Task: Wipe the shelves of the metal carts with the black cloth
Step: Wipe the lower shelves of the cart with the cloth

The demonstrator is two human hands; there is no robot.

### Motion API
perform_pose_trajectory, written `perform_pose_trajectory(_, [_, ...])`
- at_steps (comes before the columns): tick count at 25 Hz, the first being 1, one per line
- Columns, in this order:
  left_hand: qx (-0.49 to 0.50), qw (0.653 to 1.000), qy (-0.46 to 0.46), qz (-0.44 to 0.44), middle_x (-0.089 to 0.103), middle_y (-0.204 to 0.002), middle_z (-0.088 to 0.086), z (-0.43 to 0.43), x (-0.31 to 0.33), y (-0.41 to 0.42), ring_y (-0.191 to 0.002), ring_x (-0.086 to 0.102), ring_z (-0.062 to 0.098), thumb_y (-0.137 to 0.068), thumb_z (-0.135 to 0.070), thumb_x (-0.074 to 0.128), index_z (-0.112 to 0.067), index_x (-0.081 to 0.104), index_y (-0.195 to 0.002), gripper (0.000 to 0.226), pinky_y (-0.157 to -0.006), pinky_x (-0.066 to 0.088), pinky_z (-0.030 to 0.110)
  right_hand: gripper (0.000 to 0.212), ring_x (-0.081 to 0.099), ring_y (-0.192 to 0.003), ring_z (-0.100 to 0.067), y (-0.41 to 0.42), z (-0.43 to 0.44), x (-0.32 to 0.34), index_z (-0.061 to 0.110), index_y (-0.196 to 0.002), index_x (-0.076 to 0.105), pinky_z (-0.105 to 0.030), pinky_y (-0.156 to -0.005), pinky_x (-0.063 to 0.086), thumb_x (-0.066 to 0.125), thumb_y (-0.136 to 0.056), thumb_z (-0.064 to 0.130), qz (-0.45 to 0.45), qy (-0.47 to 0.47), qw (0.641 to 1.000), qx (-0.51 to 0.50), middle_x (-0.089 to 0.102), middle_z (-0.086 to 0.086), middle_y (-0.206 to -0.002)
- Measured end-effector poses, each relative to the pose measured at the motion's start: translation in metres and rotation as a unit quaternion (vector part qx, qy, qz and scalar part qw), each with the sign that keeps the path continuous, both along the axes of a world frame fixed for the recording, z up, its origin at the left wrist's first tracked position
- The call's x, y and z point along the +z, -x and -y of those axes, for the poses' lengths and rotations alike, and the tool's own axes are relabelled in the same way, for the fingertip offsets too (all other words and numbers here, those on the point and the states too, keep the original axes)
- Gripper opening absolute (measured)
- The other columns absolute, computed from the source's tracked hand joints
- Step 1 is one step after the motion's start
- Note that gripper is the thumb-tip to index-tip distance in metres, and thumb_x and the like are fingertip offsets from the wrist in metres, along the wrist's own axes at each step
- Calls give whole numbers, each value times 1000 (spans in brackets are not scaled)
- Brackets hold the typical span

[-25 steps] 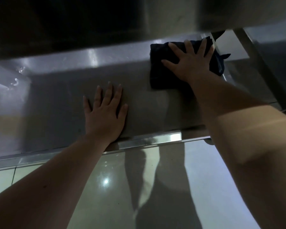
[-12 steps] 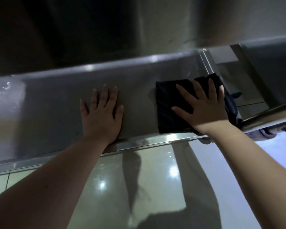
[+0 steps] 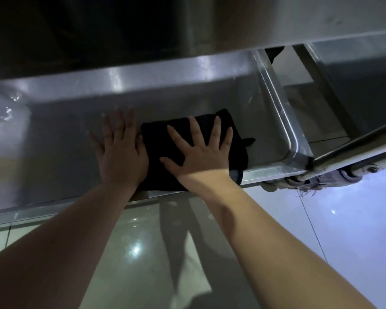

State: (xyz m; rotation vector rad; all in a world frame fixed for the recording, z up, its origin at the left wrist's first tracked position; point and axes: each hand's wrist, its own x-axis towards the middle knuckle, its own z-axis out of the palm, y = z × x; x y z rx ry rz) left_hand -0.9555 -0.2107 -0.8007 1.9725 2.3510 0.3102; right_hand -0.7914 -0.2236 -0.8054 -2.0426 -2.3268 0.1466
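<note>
Black cloth (image 3: 163,143), folded and rumpled, lies on metal cart shelf (image 3: 60,130) near its front lip. Right hand (image 3: 201,150) presses it flat, fingers spread wide. Left hand (image 3: 118,150) rests flat beside it, fingers straight.

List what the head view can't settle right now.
Head view only.
- Covered: shelf surface under the black cloth, left hand and right hand.
- Cut off: shelf's left end, by the frame edge.
- Blurred: left hand's fingers; whether they touch the cloth is unclear.
- Too dark: space above the shelf.
- Partly hidden: caster, behind the rail.
</note>
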Motion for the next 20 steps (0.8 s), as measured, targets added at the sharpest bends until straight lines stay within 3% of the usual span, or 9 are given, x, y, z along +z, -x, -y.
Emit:
perform_pose_trajectory(4, [8,998,44,-39,0,-165,1,0,-4,0,-150,-10,32,-104,-35,25,-32,6,-156,56,-115,-8,63,71,-16,-142,-51,-8,-19,-2,59,-146,3,-69,-106,-18,13,-80,84,1,-15,1000,7,0,2,-165])
perform_pose_trajectory(10, [-5,997,64,-30,-5,-164,-6,-1,-5,2,-150,-9,27,-103,-41,20,-39,3,-155,54,-116,-5,62,75,-17,-142,-51,7,-134,9,56,-148,0,-70,-107,-13,13,-80,86,9,35,999,-4,-5,2,-164])
perform_pose_trajectory(14, [0,997,78,-18,-7,-164,-7,-4,-4,3,-150,-10,24,-102,-43,18,-40,1,-154,55,-117,-4,60,76,-18,-143,-50,16,-156,9,55,-148,0,-70,-108,-13,14,-81,86,24,45,999,7,-4,1,-164])
perform_pose_trajectory(17, [-2,997,78,-12,-6,-164,-8,-3,-4,2,-150,-9,24,-102,-44,17,-44,0,-153,54,-117,-5,58,74,-12,-146,-45,-27,-163,14,55,-149,5,-66,-112,-8,16,-82,86,36,20,999,16,3,4,-164])
perform_pose_trajectory(20, [-2,997,75,-15,-7,-164,-8,-2,-6,1,-150,-9,24,-102,-44,16,-45,-1,-153,54,-117,-6,59,75,-9,-146,-44,-99,-170,16,53,-150,5,-64,-115,-4,17,-82,85,27,29,998,-51,5,4,-164])
